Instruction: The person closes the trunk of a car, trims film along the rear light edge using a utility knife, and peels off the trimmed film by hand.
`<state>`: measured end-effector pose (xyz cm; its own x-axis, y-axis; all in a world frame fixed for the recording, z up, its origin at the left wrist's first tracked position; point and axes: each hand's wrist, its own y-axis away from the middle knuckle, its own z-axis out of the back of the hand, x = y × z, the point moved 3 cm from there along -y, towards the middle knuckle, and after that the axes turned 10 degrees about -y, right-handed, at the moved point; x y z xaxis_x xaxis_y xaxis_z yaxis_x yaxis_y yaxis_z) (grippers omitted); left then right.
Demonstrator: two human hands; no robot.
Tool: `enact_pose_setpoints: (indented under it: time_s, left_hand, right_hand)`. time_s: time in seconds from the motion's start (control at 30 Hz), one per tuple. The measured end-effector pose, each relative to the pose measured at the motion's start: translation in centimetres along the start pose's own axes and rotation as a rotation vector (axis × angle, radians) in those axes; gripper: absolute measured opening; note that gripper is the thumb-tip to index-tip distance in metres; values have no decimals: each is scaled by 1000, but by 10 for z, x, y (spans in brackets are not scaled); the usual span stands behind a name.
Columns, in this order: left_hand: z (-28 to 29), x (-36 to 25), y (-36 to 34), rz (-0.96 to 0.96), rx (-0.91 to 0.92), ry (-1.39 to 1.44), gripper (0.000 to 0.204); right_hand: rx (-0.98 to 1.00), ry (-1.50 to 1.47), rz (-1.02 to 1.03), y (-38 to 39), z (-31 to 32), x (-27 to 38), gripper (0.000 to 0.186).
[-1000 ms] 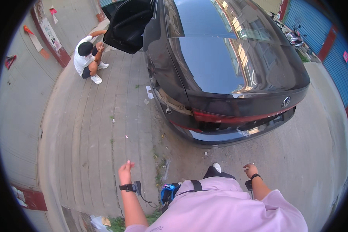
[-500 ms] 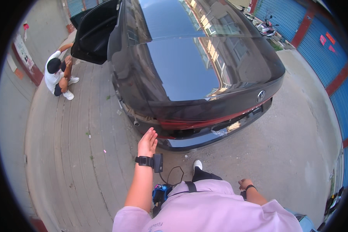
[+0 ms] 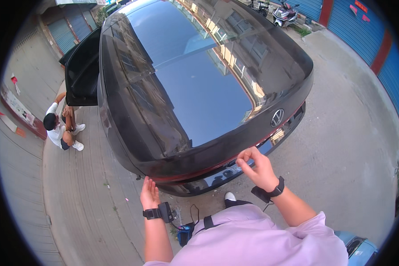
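Observation:
A dark car [image 3: 173, 162], its rear toward me, fills the middle of the view. My left hand [image 3: 150, 193] is raised near the left corner of the rear bumper [image 3: 208, 181], its fingers extended and holding nothing. Over the rear edge, left of the round silver emblem [image 3: 277, 118], my right hand [image 3: 258, 169] hangs with its fingers loosely bent and the thumb apart. Nothing shows in it. I cannot tell whether either hand touches the car. Each wrist wears a black strap; the left one carries a small black box [image 3: 166, 212].
A door [image 3: 82, 73] stands open on the car's left side, with a person in white [image 3: 60, 128] squatting beside it. Blue roller shutters [image 3: 357, 29] line the right, where a parked scooter [image 3: 285, 15] stands. A blue vehicle [image 3: 357, 248] shows at lower right.
My right hand has come up from low at my side to the car's rear edge. My left hand sits slightly lower and farther left. The view has shifted, and more of the car's top shows.

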<state>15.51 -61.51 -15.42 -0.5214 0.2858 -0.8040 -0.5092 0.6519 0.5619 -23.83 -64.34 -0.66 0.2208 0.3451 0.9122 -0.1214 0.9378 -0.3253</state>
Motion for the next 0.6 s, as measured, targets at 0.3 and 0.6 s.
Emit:
enact_pose_setpoints:
  time_s: [0.3, 0.6]
  left_hand:
    - [15, 15, -50, 152, -1, 87, 14]
    - [6, 14, -43, 148, 0, 213, 11]
  right_hand:
    - [997, -1110, 600, -64, -14, 195, 17]
    - [1074, -1149, 553, -70, -28, 184, 21]
